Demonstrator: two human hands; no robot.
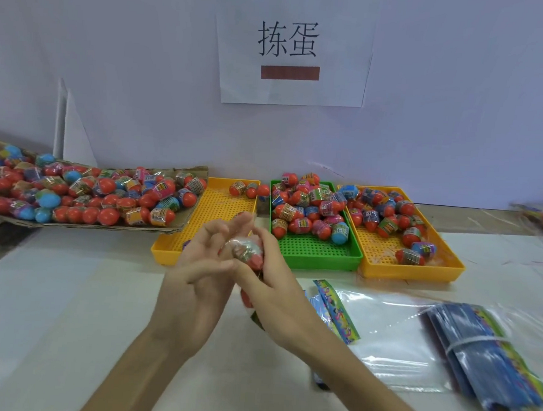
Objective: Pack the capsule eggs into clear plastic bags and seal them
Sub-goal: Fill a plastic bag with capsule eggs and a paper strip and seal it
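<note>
Capsule eggs in a clear plastic bag point(245, 251) sit between our 2 hands, raised above the white surface point(67, 304) just in front of the left yellow tray point(165, 249). Our right hand point(268, 287) curls around the bagged eggs from the right side, and at least 2 red eggs show through the film, though the motion blur keeps us from counting more. Our left hand point(196, 273) has its fingers spread and mostly straight, fingertips touching the top of the bag. Behind them, 3 perforated trays stand side by side: the left yellow tray holds only a few eggs at its far end, the green tray point(317, 259) and the right yellow tray point(418, 271) hold many. A cardboard tray point(180, 222) heaped with more eggs lies to the left. To the right on the surface lie flat clear bags point(389, 333) and a banded bundle of printed header cards point(483, 355). A paper sign point(292, 47) hangs on the wall.
</note>
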